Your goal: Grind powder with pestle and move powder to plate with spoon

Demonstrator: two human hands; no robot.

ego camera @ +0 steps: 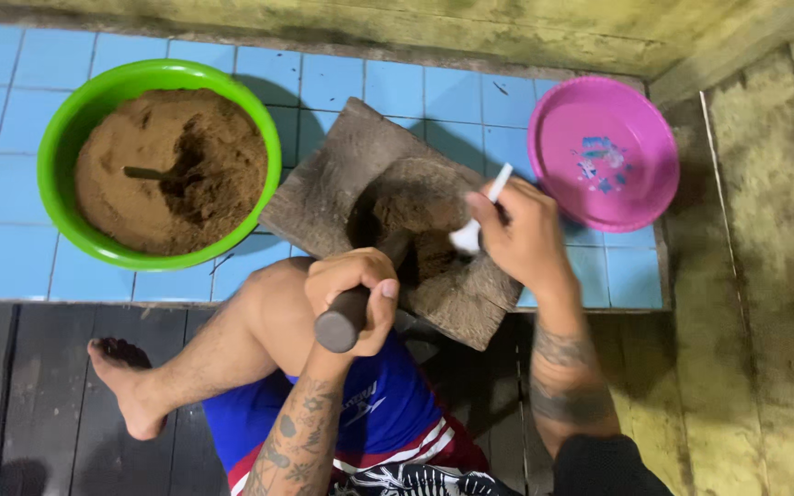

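My left hand (353, 292) was closed tight around the dark pestle (365, 294), its far end down in the hollow of the stone mortar (323, 188). My right hand (518, 234) pinched a white spoon (476, 223) between fingers and thumb, the bowl of it dipped into the brown powder (420, 209) in that hollow. The mortar sat on the blue tiles (2, 119), just past my bent knee. To its left stood a green bowl (52, 138) heaped with more brown powder, a spoon handle stuck in it. To its right lay a pink plate (640, 119).
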